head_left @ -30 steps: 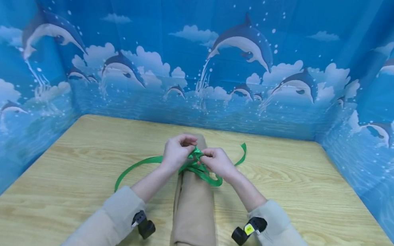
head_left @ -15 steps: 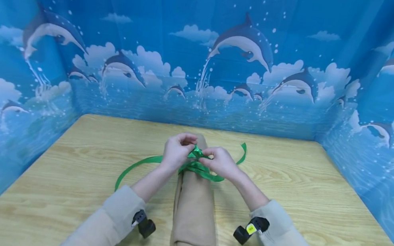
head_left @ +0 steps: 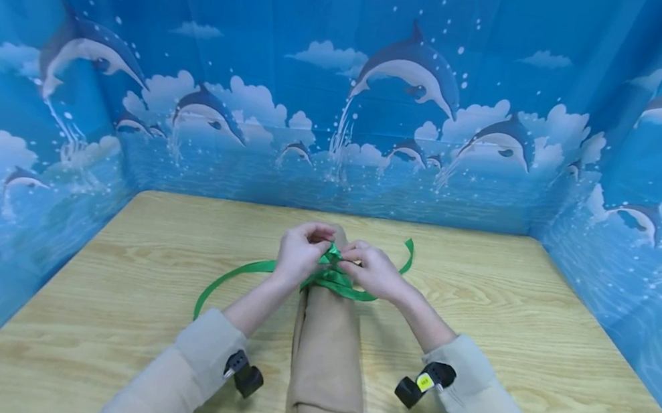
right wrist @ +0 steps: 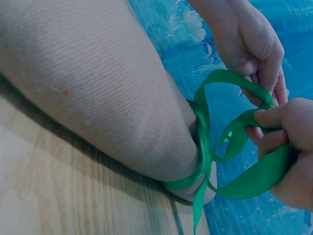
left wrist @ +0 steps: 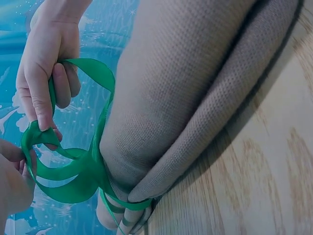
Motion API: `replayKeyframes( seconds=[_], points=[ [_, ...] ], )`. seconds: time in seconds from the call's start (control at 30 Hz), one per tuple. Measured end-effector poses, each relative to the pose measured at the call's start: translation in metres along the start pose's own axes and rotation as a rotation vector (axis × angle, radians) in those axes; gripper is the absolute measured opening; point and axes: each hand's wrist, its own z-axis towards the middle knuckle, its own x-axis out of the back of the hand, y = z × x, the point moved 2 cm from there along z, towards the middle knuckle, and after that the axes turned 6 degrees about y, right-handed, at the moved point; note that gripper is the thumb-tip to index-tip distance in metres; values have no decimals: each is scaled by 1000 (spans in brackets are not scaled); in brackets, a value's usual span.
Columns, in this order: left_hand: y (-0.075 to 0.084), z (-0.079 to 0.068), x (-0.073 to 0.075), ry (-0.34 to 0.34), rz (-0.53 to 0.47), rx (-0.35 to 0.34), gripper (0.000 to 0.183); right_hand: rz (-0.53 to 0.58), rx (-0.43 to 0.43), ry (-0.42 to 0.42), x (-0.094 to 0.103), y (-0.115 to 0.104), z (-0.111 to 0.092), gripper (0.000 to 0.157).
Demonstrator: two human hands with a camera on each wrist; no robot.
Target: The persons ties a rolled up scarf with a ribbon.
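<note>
A rolled bundle of beige cloth [head_left: 329, 361] lies lengthwise on the table, a green ribbon [head_left: 335, 280] passing around its far part. My left hand [head_left: 300, 252] pinches a loop of the ribbon above the bundle. Facing it, my right hand [head_left: 375, 273] pinches the ribbon between thumb and fingers. Both sets of fingertips nearly meet in the left wrist view, where the ribbon [left wrist: 73, 190] forms several loops beside the roll [left wrist: 161, 88]. In the right wrist view, a broad ribbon band [right wrist: 259, 176] runs into my right hand [right wrist: 298, 152]. Fingers partly hide the crossing.
One loose ribbon tail [head_left: 220, 281] curves over the wooden table [head_left: 502, 305] to the left; another tail [head_left: 408, 255] rises at the right. A blue dolphin-print curtain [head_left: 237, 176] encloses the back and sides.
My right hand has shifted slightly, and its fingers have changed their hold on the ribbon. The ribbon loop below that hand looks flatter and smaller. My left hand has stayed almost in place.
</note>
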Motion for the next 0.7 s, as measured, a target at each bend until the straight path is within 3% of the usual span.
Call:
replayKeyframes(
  seconds=[0.23, 0.43, 0.7],
  points=[
    [-1, 1, -1, -1, 18, 4, 22, -13, 59, 27, -1, 2, 1, 20],
    [-1, 1, -1, 0, 9, -1, 21, 36, 27, 24, -3, 6, 1, 19],
    [-1, 1, -1, 5, 17, -16, 20, 236, -58, -58, -6, 13, 1, 27]
  ],
)
